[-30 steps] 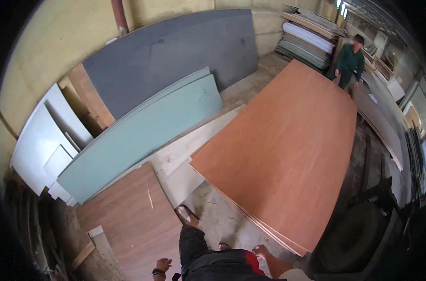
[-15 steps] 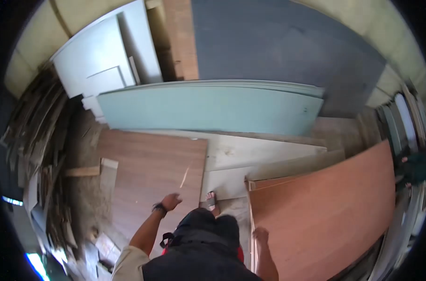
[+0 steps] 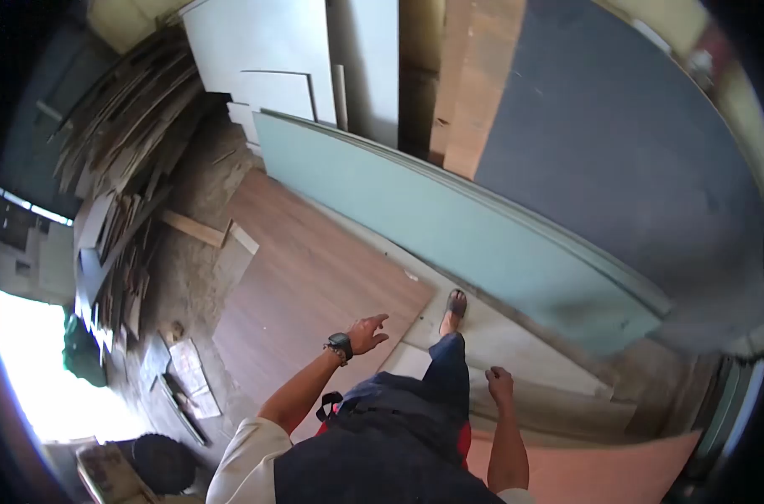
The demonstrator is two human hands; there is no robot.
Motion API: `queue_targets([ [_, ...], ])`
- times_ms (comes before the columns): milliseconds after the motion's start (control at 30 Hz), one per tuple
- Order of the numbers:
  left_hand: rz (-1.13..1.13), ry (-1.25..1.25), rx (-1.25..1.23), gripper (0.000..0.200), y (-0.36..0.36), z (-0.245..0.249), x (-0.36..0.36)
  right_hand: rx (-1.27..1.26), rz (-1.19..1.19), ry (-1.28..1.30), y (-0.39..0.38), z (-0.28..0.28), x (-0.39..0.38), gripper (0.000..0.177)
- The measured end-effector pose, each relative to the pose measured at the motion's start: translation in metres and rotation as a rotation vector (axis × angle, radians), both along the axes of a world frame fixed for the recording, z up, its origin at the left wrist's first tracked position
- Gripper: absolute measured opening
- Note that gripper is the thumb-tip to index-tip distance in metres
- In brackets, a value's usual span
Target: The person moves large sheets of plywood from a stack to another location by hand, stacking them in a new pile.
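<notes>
My left hand (image 3: 368, 333), with a dark watch (image 3: 341, 344) on its wrist, reaches out over a brown wood-grain board (image 3: 306, 277) lying on the floor. Its fingers are spread and hold nothing. My right hand (image 3: 500, 385) hangs at my other side with fingers curled in, and I see nothing in it. Below that hand is a pale board (image 3: 533, 340) on the floor. The reddish plywood sheet (image 3: 579, 470) lies behind it, near the bottom edge. My sandalled foot (image 3: 455, 309) rests on the pale boards.
Pale green panels (image 3: 441, 223) lean in a row ahead, before a large dark grey sheet (image 3: 617, 143). White panels (image 3: 273, 42) stand at the back. Stacked wood offcuts (image 3: 134, 109) line the left, with a wood strip (image 3: 193, 228) on the floor. A bright opening (image 3: 29, 361) is at lower left.
My view has swung left and I have stepped forward. My right hand has come away from the plywood edge, and the plywood has dropped low in view. My left hand's fingers have spread.
</notes>
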State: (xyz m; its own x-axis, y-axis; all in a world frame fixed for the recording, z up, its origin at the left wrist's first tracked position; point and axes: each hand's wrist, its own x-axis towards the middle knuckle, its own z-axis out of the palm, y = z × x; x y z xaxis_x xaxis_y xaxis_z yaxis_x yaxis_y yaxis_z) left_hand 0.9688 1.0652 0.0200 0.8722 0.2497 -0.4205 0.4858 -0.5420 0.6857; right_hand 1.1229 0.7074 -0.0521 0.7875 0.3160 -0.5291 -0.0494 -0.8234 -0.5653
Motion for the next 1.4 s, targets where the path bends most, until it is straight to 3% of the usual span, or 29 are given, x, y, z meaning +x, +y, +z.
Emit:
queue_targets([
  [67, 0.053, 0.024, 0.037, 0.047, 0.01, -0.014, 0.027, -0.008, 0.119, -0.013, 0.026, -0.01, 0.064, 0.03],
  [200, 0.124, 0.043, 0.02, 0.044, 0.018, 0.008, 0.076, -0.06, 0.379, -0.059, 0.094, -0.012, 0.169, 0.024],
  [267, 0.222, 0.053, -0.021, 0.042, 0.024, 0.025, 0.093, -0.139, 0.482, 0.004, 0.138, -0.007, 0.216, 0.029],
  [333, 0.245, 0.0, 0.045, 0.039, 0.032, 0.035, 0.102, -0.066, 0.563, -0.139, 0.167, -0.024, 0.251, 0.034],
  [467, 0.26, 0.008, 0.049, 0.038, 0.057, 0.018, 0.105, -0.083, 0.635, -0.149, 0.252, -0.038, 0.304, 0.044],
  [533, 0.228, -0.036, 0.056, 0.038, 0.079, -0.005, 0.12, -0.042, 0.628, -0.378, 0.277, -0.061, 0.31, 0.052],
  [567, 0.217, -0.08, 0.071, 0.039, 0.093, -0.019, 0.129, -0.064, 0.609, -0.372, 0.293, -0.07, 0.314, 0.052],
  [633, 0.148, -0.009, 0.098, 0.044, 0.128, -0.05, 0.167, -0.045, 0.626, -0.565, 0.326, -0.072, 0.316, 0.054],
  [700, -0.007, -0.041, 0.2, 0.046, 0.168, -0.102, 0.208, -0.128, 0.598, -0.58, 0.347, -0.072, 0.316, 0.055],
  [767, -0.097, -0.088, 0.278, 0.044, 0.204, -0.128, 0.258, -0.138, 0.531, -0.681, 0.351, -0.085, 0.312, 0.054],
  [800, -0.073, -0.071, 0.247, 0.042, 0.221, -0.118, 0.294, -0.143, 0.465, -0.59, 0.358, -0.077, 0.314, 0.052],
  [833, -0.465, -0.07, 0.645, 0.043, 0.242, -0.129, 0.314, -0.124, 0.473, -0.673, 0.354, -0.089, 0.315, 0.052],
  [900, -0.197, -0.257, 0.355, 0.052, 0.272, -0.163, 0.338, 0.024, 0.305, -0.793, 0.343, -0.125, 0.317, 0.047],
  [933, -0.291, -0.446, 0.362, 0.062, 0.289, -0.183, 0.354, 0.103, 0.227, -0.853, 0.338, -0.143, 0.321, 0.046],
  [967, -0.313, -0.4, 0.416, 0.071, 0.294, -0.172, 0.369, 0.134, 0.219, -0.926, 0.337, -0.138, 0.324, 0.048],
  [1067, -0.496, -0.093, 0.589, 0.082, 0.305, -0.157, 0.404, -0.06, 0.279, -0.834, 0.341, -0.087, 0.331, 0.053],
  [1133, -0.564, 0.006, 0.575, 0.078, 0.307, -0.16, 0.411, -0.09, 0.287, -0.803, 0.339, -0.071, 0.328, 0.057],
  [1167, -0.541, -0.143, 0.609, 0.074, 0.313, -0.178, 0.408, -0.134, 0.295, -0.833, 0.338, -0.074, 0.328, 0.054],
  [1333, -0.453, 0.012, 0.636, 0.071, 0.281, -0.135, 0.406, -0.169, 0.237, -0.797, 0.338, -0.064, 0.305, 0.045],
  [1400, -0.471, 0.001, 0.669, 0.07, 0.287, -0.15, 0.403, -0.175, 0.23, -0.79, 0.336, -0.061, 0.305, 0.045],
])
